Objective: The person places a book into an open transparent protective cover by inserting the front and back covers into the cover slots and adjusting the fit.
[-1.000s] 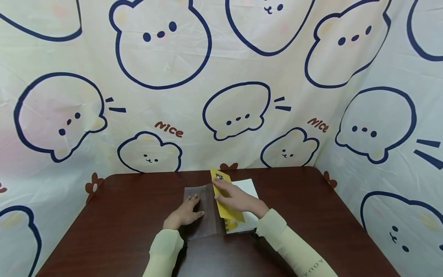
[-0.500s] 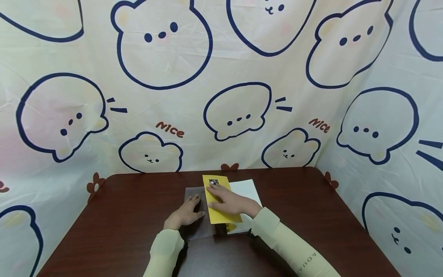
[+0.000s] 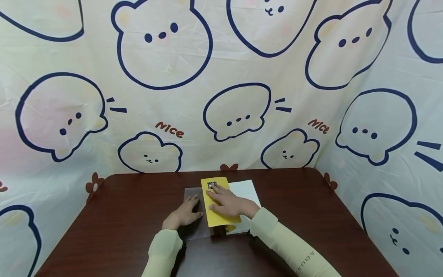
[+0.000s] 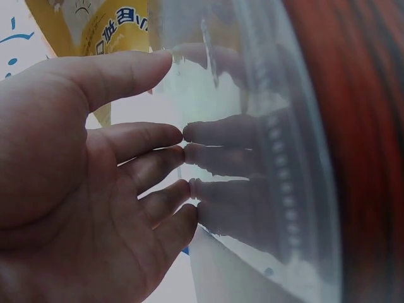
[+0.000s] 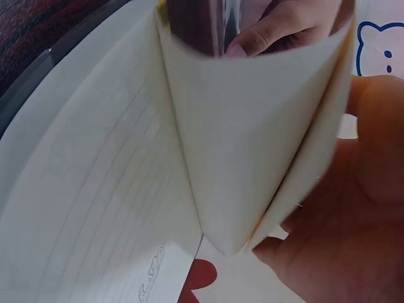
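A notebook lies open near the middle of the table, its yellow cover (image 3: 215, 220) raised at a slant over the clear plastic sleeve (image 3: 200, 231) on the left. My right hand (image 3: 227, 202) lies on the yellow cover with fingers extended. The right wrist view shows the cover's pale inner side (image 5: 246, 120) curving up from a lined page (image 5: 95, 202). My left hand (image 3: 183, 214) rests on the plastic sleeve, fingers straight. In the left wrist view, the fingertips touch the glossy plastic (image 4: 252, 189), and printed characters show on the yellow cover (image 4: 120, 28).
A dark brown wooden table (image 3: 131, 223) carries the notebook. Behind it and along the sides hangs a pale curtain (image 3: 194, 107) with blue-outlined cartoon animals.
My right hand has moved left and slightly toward me with the yellow cover, which now leans over the plastic sleeve. The left hand has stayed on the sleeve.
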A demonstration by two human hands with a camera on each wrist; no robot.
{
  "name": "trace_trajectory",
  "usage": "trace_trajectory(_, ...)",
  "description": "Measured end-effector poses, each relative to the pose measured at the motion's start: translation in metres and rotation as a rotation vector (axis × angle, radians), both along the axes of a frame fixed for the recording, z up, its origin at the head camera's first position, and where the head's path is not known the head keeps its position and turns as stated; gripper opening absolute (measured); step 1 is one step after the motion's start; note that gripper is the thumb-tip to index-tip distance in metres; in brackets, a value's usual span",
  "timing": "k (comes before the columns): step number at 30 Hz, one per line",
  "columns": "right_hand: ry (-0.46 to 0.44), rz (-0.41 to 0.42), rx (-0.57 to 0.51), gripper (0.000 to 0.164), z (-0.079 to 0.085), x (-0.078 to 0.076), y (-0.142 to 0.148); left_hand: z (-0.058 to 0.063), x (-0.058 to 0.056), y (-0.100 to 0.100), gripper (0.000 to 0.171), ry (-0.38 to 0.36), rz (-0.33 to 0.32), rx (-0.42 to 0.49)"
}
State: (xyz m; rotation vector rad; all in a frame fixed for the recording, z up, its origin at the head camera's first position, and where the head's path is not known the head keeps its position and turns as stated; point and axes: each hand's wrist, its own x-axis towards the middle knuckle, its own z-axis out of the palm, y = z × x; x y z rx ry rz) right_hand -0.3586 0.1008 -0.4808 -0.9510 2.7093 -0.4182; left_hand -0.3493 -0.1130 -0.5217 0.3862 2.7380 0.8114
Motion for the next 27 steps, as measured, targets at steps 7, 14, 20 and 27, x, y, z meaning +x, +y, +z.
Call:
trace_trajectory(7,0.016,-0.015,0.027,0.059,-0.005,-0.002,0.0,-0.001,0.001,-0.001,0.064,0.004,0.007,0.008)
trace_trajectory(14,-0.009,-0.06,0.053,0.059,-0.01,-0.002,0.002,-0.001,0.002,-0.002,0.065,0.005,0.014,0.005)
trace_trajectory(20,-0.006,-0.049,0.065,0.059,-0.009,-0.001,0.001,0.003,0.004,-0.002,0.064,0.005,0.016,0.003)
trace_trajectory(27,-0.012,-0.025,0.086,0.06,-0.012,-0.001,0.001,0.004,0.004,-0.005,0.064,-0.001,-0.007,0.008)
